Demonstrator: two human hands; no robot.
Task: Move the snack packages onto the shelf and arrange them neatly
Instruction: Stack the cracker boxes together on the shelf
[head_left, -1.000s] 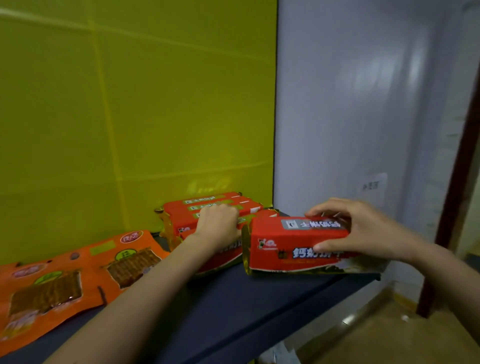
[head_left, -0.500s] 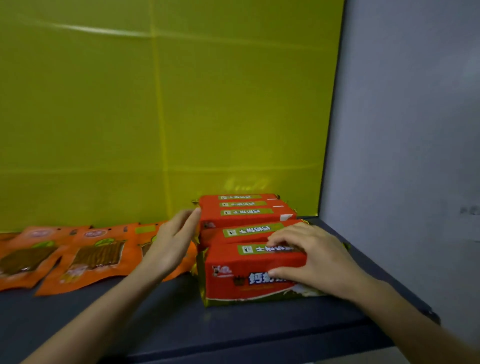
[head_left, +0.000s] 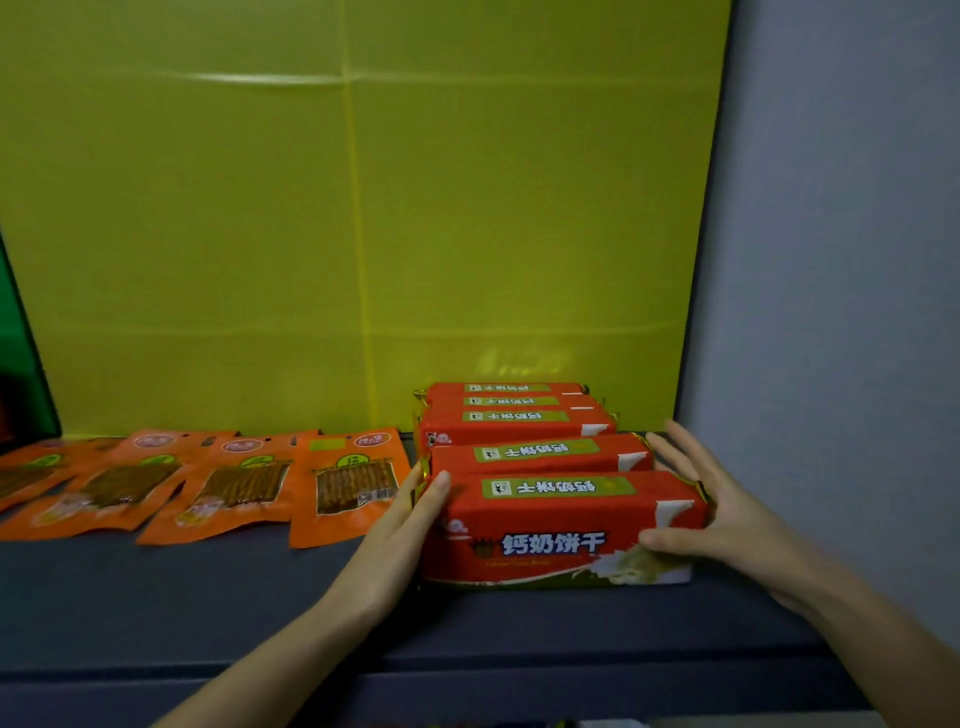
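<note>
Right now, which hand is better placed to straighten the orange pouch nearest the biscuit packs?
Probably left: the left hand sits beside that orange pouch; the right hand is at the front biscuit pack's far end.

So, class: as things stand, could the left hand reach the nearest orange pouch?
Probably yes: the left hand rests against the front biscuit pack, right beside that orange pouch, nothing between them.

Creased yellow-green backing panel (head_left: 363, 208) facing you, pale grey wall (head_left: 841, 260) at your right, green strip (head_left: 15, 338) far left, dark shelf (head_left: 208, 597) below.
</note>
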